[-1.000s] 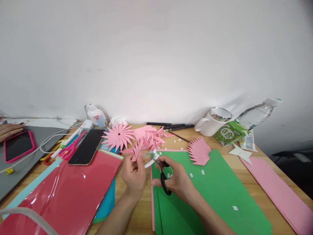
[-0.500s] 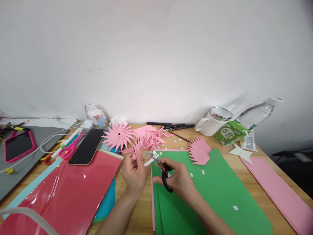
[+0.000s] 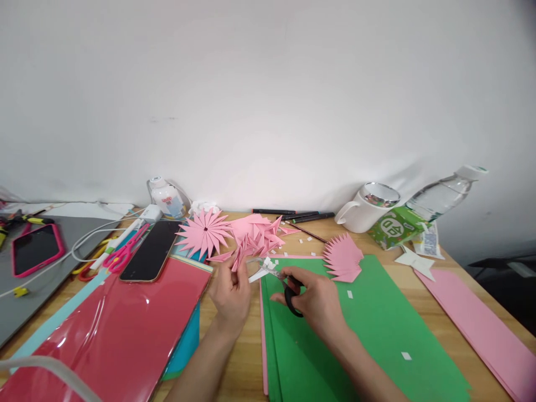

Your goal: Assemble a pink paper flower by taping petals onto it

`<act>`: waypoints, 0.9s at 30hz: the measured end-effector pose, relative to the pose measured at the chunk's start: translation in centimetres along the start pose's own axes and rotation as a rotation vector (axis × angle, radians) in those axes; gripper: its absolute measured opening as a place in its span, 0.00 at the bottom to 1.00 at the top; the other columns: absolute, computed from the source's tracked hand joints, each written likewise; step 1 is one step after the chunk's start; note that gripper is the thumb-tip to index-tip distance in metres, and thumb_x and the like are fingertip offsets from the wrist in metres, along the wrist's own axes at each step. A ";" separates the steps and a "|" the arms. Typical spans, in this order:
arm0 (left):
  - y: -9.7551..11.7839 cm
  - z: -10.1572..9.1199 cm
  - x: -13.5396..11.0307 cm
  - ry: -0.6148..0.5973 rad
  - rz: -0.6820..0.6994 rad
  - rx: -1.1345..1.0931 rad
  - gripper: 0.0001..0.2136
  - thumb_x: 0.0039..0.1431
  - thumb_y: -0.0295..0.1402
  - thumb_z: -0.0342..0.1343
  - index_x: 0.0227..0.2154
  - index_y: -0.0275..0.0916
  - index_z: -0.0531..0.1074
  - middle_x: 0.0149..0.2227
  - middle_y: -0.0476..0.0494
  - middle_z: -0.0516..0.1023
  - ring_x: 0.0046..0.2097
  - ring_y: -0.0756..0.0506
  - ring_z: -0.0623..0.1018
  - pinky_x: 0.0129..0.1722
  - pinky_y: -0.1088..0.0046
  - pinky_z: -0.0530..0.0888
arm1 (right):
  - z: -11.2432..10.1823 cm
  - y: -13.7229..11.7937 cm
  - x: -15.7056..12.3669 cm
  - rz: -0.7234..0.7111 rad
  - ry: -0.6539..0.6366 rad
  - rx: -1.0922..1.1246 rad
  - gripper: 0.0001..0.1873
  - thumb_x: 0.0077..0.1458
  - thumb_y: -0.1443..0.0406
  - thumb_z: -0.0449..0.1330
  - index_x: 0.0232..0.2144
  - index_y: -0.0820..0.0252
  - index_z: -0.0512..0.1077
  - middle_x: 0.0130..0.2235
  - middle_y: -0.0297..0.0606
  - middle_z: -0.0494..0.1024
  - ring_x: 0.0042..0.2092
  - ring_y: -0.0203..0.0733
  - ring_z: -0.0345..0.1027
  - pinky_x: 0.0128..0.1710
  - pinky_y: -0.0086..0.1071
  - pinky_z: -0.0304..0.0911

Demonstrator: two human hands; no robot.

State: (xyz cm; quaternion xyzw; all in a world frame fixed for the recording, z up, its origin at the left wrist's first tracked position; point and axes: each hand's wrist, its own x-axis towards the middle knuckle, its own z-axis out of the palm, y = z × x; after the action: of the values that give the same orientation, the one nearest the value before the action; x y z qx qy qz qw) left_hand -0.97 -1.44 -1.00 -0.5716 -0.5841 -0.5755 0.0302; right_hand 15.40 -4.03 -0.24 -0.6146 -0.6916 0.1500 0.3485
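Observation:
My left hand (image 3: 229, 293) is closed, pinching a folded pink paper piece (image 3: 240, 252) upright between thumb and fingers. By its fingertips a narrow white strip (image 3: 258, 274) reaches toward the right; a curl of clear film shows beside it. My right hand (image 3: 320, 301) is wrapped around black-handled scissors (image 3: 293, 304), whose blades point left at small white bits by the strip. Whether the blades touch the strip I cannot tell. Behind the hands lie a pink spiky paper rosette (image 3: 204, 229) and a heap of folded pink pieces (image 3: 257, 231). A pink fan (image 3: 344, 258) rests on green paper sheets (image 3: 377, 329).
On the left are red paper in a clear sleeve (image 3: 113, 329), a black phone (image 3: 151, 252) and pink scissors (image 3: 121, 255). Markers (image 3: 307, 216) lie along the wall. A white mug (image 3: 360, 211), green box (image 3: 396, 226) and tilted water bottle (image 3: 444, 192) stand at the back right.
My right hand and the scissors have shifted slightly right and up, and the blades lie flatter. The pink piece in my left hand has turned edge-on. The view has moved a little.

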 end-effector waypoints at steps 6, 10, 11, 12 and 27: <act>-0.2 0.2 0.2 0.065 -0.179 -0.003 0.08 0.54 0.37 0.54 0.28 0.37 0.70 0.16 0.51 0.72 0.17 0.52 0.72 0.17 0.80 0.66 | -1.5 1.4 0.8 0.091 0.118 0.003 0.17 0.44 0.51 0.64 0.32 0.56 0.73 0.21 0.30 0.72 0.23 0.38 0.66 0.23 0.28 0.57; 0.3 0.5 -0.1 -0.001 -0.205 -0.101 0.08 0.55 0.37 0.54 0.29 0.37 0.69 0.19 0.47 0.76 0.19 0.50 0.74 0.19 0.79 0.69 | -1.0 0.5 0.7 0.013 -0.044 0.118 0.21 0.40 0.54 0.68 0.36 0.57 0.71 0.30 0.34 0.77 0.31 0.42 0.71 0.30 0.31 0.62; 0.4 0.4 -0.1 0.004 -0.218 -0.106 0.08 0.55 0.38 0.54 0.28 0.37 0.68 0.19 0.47 0.76 0.19 0.50 0.75 0.19 0.79 0.69 | -0.8 0.3 0.5 -0.003 -0.082 0.143 0.23 0.37 0.55 0.69 0.37 0.57 0.71 0.32 0.35 0.77 0.34 0.43 0.72 0.32 0.32 0.63; 0.5 0.4 -0.1 0.018 -0.241 -0.093 0.09 0.54 0.38 0.54 0.28 0.37 0.68 0.18 0.48 0.75 0.18 0.50 0.74 0.18 0.79 0.68 | -0.6 0.1 0.4 -0.015 -0.110 0.159 0.25 0.35 0.56 0.70 0.37 0.57 0.71 0.34 0.36 0.77 0.35 0.44 0.72 0.33 0.33 0.64; 0.9 0.2 -0.1 0.001 -0.309 -0.126 0.08 0.54 0.38 0.53 0.30 0.38 0.66 0.19 0.49 0.76 0.19 0.49 0.75 0.19 0.79 0.69 | 0.6 -1.6 -0.3 -0.001 -0.256 0.195 0.16 0.44 0.58 0.65 0.35 0.58 0.72 0.29 0.34 0.74 0.31 0.40 0.68 0.33 0.30 0.61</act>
State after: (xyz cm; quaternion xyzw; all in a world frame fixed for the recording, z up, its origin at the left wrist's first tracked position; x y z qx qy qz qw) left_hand -0.22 -1.66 -0.55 -0.4754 -0.6277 -0.6092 -0.0942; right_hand 13.85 -4.50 0.28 -0.5534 -0.7128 0.2932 0.3156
